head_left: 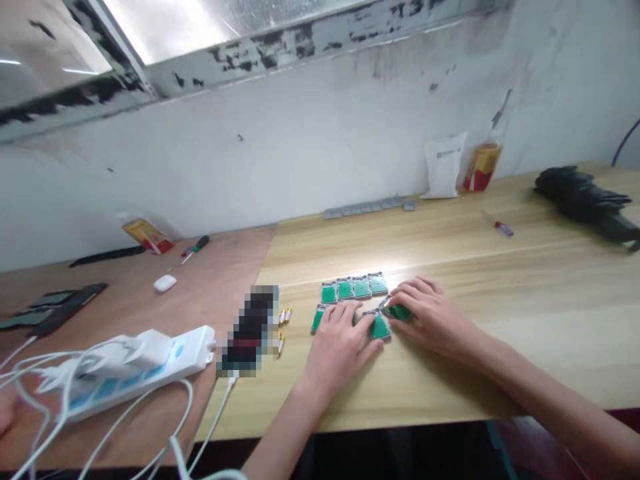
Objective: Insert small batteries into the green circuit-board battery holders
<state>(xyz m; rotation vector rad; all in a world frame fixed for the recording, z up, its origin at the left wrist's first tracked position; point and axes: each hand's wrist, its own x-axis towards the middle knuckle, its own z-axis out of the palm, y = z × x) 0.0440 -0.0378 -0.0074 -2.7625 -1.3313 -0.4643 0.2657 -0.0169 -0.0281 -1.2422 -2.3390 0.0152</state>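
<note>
Several green circuit boards in metal frames [361, 287] lie in a row on the pale wooden table [450, 267]. My left hand [340, 350] rests with its fingers spread over a lower board, which they mostly hide. Another board [317, 319] sticks out past its fingertips, and one more [380, 327] lies between my hands. My right hand [430, 313] pinches a tilted green board [399, 311] at its fingertips. Small gold-ended batteries [285, 315] lie left of my left hand, next to a pixelated flat object [250, 330].
A white power strip [135, 367] with white cables [210, 420] lies on the plywood table [215, 267] at left. A white mouse [165, 283] and a screwdriver [195, 248] lie beyond it. A black bundle [585, 200] lies far right, below a white wall.
</note>
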